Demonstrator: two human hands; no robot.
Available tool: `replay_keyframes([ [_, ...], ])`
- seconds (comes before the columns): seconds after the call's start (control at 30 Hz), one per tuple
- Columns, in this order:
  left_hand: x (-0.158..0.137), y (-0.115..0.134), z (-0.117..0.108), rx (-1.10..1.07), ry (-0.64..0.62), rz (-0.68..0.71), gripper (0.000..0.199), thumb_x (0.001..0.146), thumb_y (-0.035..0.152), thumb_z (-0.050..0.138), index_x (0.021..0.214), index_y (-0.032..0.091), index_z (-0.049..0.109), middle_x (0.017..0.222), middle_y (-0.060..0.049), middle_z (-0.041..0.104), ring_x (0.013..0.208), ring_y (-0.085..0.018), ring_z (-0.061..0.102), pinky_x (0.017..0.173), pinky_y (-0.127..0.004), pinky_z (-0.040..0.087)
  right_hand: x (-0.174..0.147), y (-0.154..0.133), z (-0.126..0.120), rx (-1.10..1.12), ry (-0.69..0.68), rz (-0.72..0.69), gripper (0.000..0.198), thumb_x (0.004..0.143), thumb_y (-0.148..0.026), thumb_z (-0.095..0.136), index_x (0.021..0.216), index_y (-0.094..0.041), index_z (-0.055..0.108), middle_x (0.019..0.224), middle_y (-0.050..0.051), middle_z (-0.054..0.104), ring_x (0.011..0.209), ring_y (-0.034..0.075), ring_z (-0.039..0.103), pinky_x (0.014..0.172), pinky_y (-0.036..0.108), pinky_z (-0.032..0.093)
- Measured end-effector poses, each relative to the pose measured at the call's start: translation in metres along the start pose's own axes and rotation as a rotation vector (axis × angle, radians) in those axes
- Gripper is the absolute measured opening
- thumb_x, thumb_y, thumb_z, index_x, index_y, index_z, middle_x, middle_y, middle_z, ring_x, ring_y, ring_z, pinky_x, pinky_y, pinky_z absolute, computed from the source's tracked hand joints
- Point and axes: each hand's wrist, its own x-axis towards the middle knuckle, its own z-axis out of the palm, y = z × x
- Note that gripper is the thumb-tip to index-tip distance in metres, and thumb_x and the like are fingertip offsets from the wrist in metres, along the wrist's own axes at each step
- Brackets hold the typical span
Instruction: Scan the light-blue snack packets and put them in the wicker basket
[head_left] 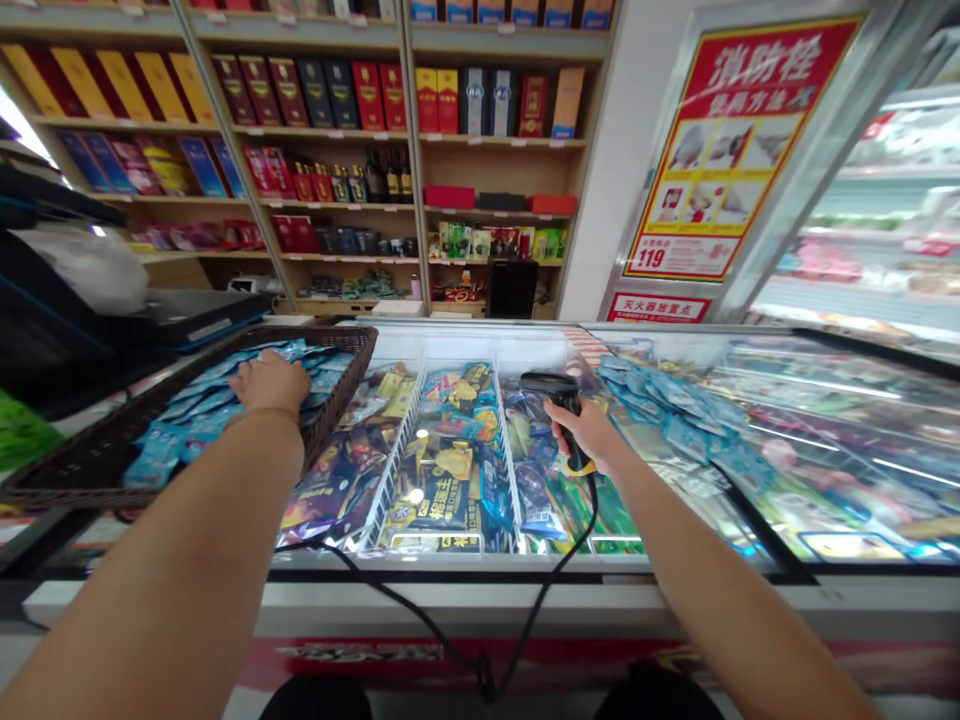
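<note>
My left hand (271, 381) reaches down into a dark brown wicker basket (339, 410), its fingers bent among small blue packets (196, 395). The fingertips are hidden, so what they hold does not show. In my right hand (589, 432) is a black barcode scanner (571, 405) with a yellow accent at the handle's base, held above the open freezer. From its handle a black cable (541, 590) hangs in a loop toward me. More blue packets (675, 400) lie in an overlapping spread on the freezer glass, right of the scanner.
The chest freezer (465, 578) holds bagged frozen goods (442, 485) between white wire dividers (394, 455). Dark equipment with a plastic bag (94, 265) stands at left. Shelves of boxes and bottles (322, 90) line the back, beside a red and yellow poster (739, 150).
</note>
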Motion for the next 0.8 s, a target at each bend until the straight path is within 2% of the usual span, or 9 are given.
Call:
replay_keyframes([
  [0.2, 0.001, 0.004, -0.002, 0.017, -0.021, -0.013, 0.039, 0.089, 0.03, 0.041, 0.119, 0.01, 0.055, 0.139, -0.026, 0.053, 0.127, -0.037, 0.046, 0.101, -0.049, 0.035, -0.004, -0.005, 0.003, -0.066, -0.039, -0.045, 0.039, 0.075, -0.049, 0.077, 0.083, -0.02, 0.052, 0.053, -0.005, 0.056, 0.033, 0.011, 0.05, 0.033, 0.023, 0.039],
  [0.4, -0.001, 0.0, 0.003, 0.141, -0.07, 0.13, 0.048, 0.085, 0.057, 0.05, 0.098, 0.013, 0.061, 0.137, -0.024, 0.054, 0.126, -0.04, 0.043, 0.101, -0.051, 0.036, -0.003, -0.002, 0.003, -0.065, -0.033, -0.035, 0.041, 0.074, -0.05, 0.078, 0.086, -0.019, 0.054, 0.053, -0.005, 0.056, 0.033, 0.011, 0.05, 0.033, 0.023, 0.04],
  [0.53, -0.005, 0.007, -0.004, 0.113, -0.009, 0.142, 0.041, 0.086, 0.05, 0.059, 0.104, 0.013, 0.059, 0.129, -0.024, 0.061, 0.126, -0.04, 0.048, 0.1, -0.051, 0.038, -0.003, -0.002, 0.003, -0.069, -0.023, -0.037, 0.04, 0.074, -0.05, 0.078, 0.085, -0.019, 0.055, 0.052, -0.005, 0.055, 0.033, 0.011, 0.05, 0.033, 0.023, 0.04],
  [0.63, -0.007, 0.023, -0.018, -0.054, 0.083, 0.15, 0.035, 0.088, 0.038, 0.06, 0.113, 0.012, 0.058, 0.124, -0.023, 0.065, 0.12, -0.038, 0.056, 0.098, -0.051, 0.043, -0.003, -0.002, 0.003, -0.066, -0.021, -0.041, 0.038, 0.075, -0.049, 0.076, 0.084, -0.019, 0.055, 0.052, -0.005, 0.056, 0.033, 0.011, 0.05, 0.033, 0.022, 0.039],
  [0.8, -0.016, 0.072, -0.042, -0.565, 0.268, 0.151, 0.034, 0.098, 0.029, 0.045, 0.126, 0.011, 0.049, 0.115, -0.018, 0.067, 0.107, -0.029, 0.063, 0.096, -0.047, 0.047, -0.004, -0.005, 0.003, -0.064, -0.033, -0.043, 0.038, 0.074, -0.048, 0.077, 0.083, -0.019, 0.054, 0.052, -0.005, 0.056, 0.032, 0.011, 0.05, 0.032, 0.022, 0.039],
])
